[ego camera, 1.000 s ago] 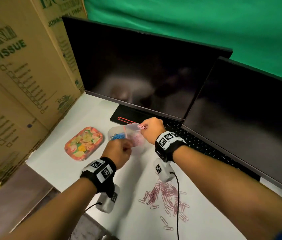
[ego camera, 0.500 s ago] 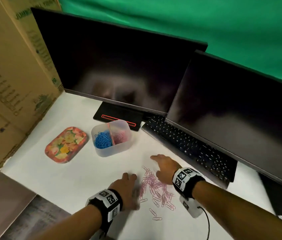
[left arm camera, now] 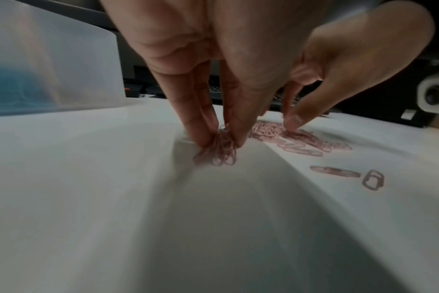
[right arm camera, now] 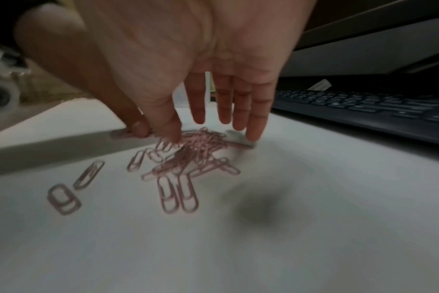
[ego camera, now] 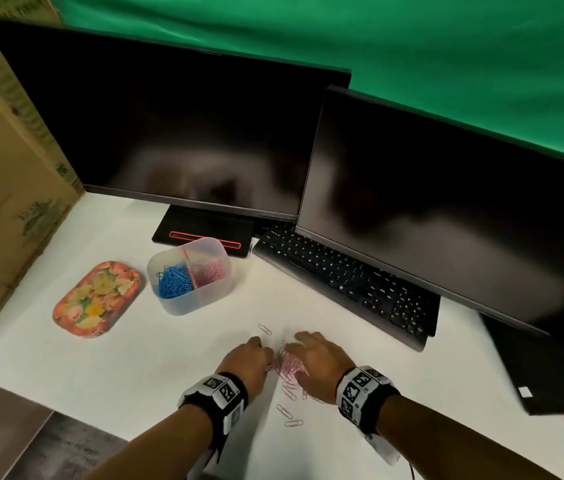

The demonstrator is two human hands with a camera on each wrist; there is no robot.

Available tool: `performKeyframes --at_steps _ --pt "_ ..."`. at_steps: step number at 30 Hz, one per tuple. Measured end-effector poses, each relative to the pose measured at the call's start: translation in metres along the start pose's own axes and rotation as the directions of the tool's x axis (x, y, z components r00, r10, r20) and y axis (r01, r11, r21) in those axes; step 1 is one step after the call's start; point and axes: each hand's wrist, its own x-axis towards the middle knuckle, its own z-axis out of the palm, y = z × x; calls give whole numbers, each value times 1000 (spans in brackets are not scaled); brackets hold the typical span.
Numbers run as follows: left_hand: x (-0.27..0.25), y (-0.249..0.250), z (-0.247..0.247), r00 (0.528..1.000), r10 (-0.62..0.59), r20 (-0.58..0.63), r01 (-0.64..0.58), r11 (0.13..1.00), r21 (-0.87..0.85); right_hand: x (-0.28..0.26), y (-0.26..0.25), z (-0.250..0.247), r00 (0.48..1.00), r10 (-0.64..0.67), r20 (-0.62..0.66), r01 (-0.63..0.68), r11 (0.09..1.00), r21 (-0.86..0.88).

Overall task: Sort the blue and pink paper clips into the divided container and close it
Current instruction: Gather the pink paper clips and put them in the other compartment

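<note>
On the white bench, a flowered lid lies beside the open divided container, blue clips left, pink right. Nearer, the left hand pinches a bunch of pink clips; the right hand, fingers straight, touches the loose pile.

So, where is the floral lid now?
In the head view the floral lid lies flat on the white table, just left of the divided container.

cardboard box: cut off left | left wrist view: container cropped, blurred
</note>
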Motion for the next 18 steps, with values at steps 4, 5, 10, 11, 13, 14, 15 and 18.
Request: performKeyframes --at_steps 4,5,10,11,13,14,15,18 --pt "-10 -11 5 993 -118 23 120 986 -115 -16 12 6 961 275 12 -275 958 86" --pt "-13 -12 7 988 -144 58 150 980 -129 -18 13 10 952 301 46 -304 948 96" --pt "-7 -7 9 985 -167 44 172 971 -164 -2 3 13 961 269 66 -277 934 228" --pt "-4 -6 9 986 -162 26 164 975 -152 3 -1 12 966 255 51 -260 939 227" --pt "0 -4 7 989 -149 0 148 979 -139 10 -6 10 970 239 41 -242 944 225" --pt "2 -3 6 989 -146 -13 143 980 -137 13 -8 9 972 232 42 -235 945 229" --pt "3 -3 6 989 -148 -24 143 980 -135 15 -8 9 974 223 39 -226 947 228" --pt "7 -3 5 990 -138 -39 134 987 -85 20 -9 8 985 173 15 -173 973 155"
